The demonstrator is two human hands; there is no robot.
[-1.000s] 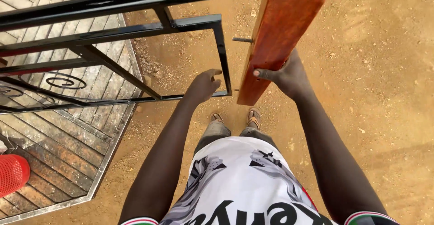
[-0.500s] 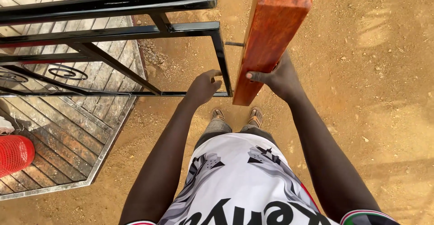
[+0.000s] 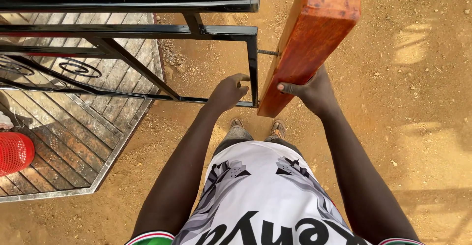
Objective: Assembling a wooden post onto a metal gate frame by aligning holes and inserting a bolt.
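Observation:
A tall orange-brown wooden post (image 3: 309,43) stands upright on the dirt in front of me. My right hand (image 3: 309,90) grips its lower part, thumb across the near face. A black metal gate frame (image 3: 147,31) reaches in from the left, and a short pin (image 3: 268,52) joins its end bar to the post. My left hand (image 3: 228,91) is curled beside that vertical end bar (image 3: 253,68), fingertips touching or nearly touching it. My two feet (image 3: 258,126) show below, close to the post's foot.
A ribbed metal sheet (image 3: 73,127) lies on the ground under the gate at left. A red mesh basket (image 3: 14,152) sits at the left edge. Loose brown dirt (image 3: 408,102) with small stones spreads right and ahead.
The view has shifted slightly, so post and gate sit a little higher and further right. My left hand has stayed at the gate's end bar. The right hand keeps its hold on the post.

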